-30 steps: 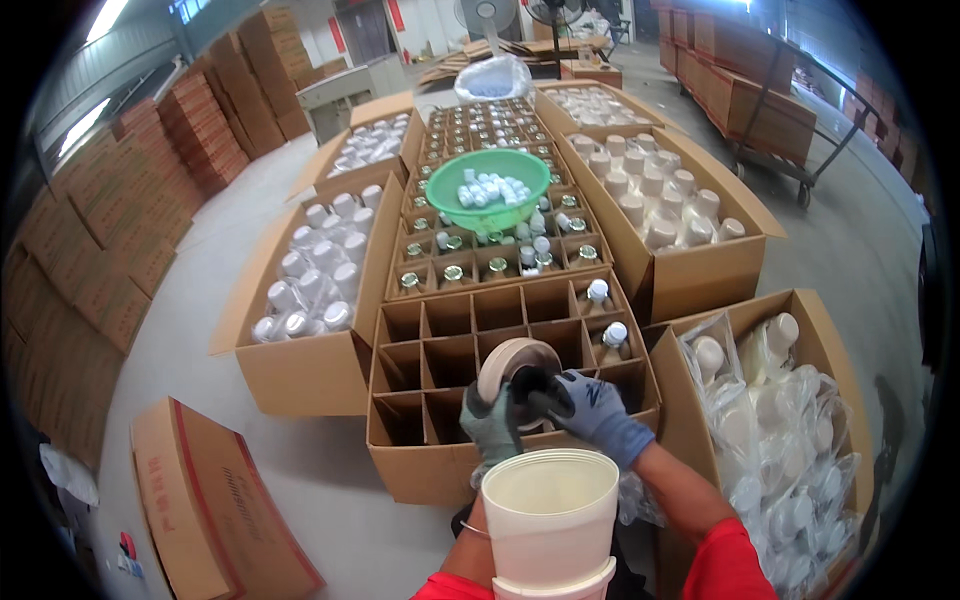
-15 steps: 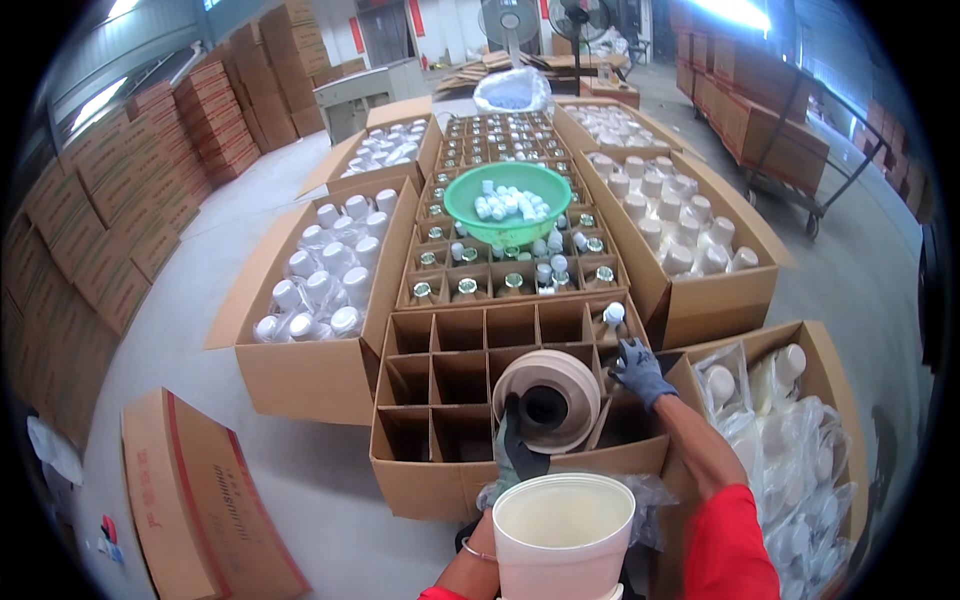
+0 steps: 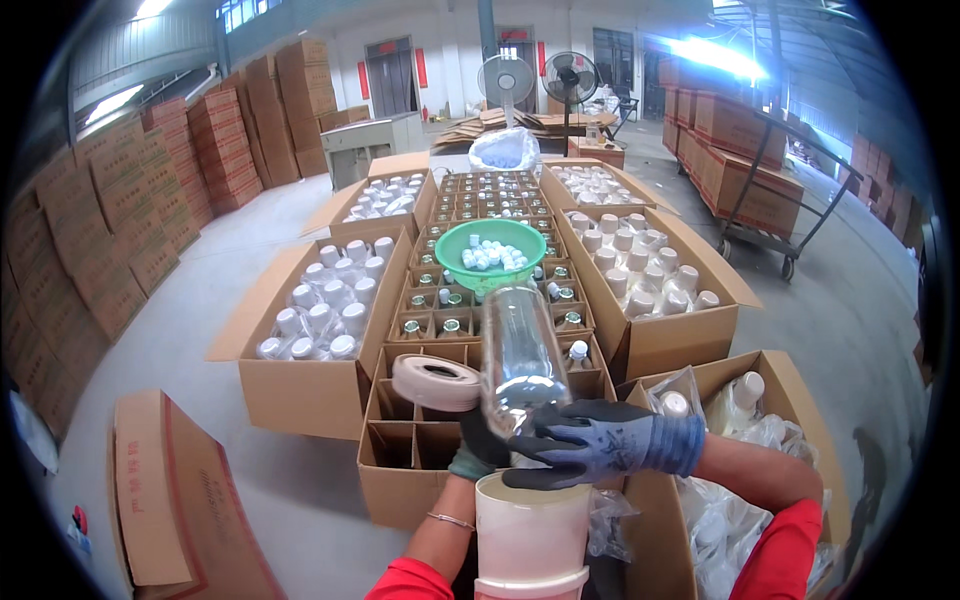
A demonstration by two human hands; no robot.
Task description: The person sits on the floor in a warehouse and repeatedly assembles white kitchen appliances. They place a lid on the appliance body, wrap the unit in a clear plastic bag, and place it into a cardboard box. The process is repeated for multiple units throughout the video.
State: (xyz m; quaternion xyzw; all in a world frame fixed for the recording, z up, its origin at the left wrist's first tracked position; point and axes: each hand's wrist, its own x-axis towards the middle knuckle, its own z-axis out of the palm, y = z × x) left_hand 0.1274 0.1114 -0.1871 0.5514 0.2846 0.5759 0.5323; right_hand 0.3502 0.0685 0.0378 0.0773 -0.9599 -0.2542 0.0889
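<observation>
A clear glass bottle [image 3: 524, 345] stands tilted above a cream bucket [image 3: 532, 535]; its neck does not show. My right hand [image 3: 605, 440], in a grey-blue glove with dark fingers, is closed round the bottle's lower end. Just left of the bottle, my gloved left hand [image 3: 482, 440] grips a beige round lid [image 3: 437, 382] with a hole in its middle, though its fingers are partly hidden. The lid is tilted over a divided carton [image 3: 405, 480]. One white-capped bottle [image 3: 578, 355] sits in that carton's far right cell.
Beyond lie cartons of open bottles, with a green basin [image 3: 490, 255] of white caps on top. Cartons of white-topped, plastic-wrapped items flank them at left [image 3: 300, 390] and right [image 3: 680, 345]. Another open carton [image 3: 835, 450] stands at my right; a folded one [image 3: 185, 500] at left.
My right hand has come up and left from the carton's right cells with the glass bottle. The left hand and lid have shifted left, the lid now tilted. My view has risen.
</observation>
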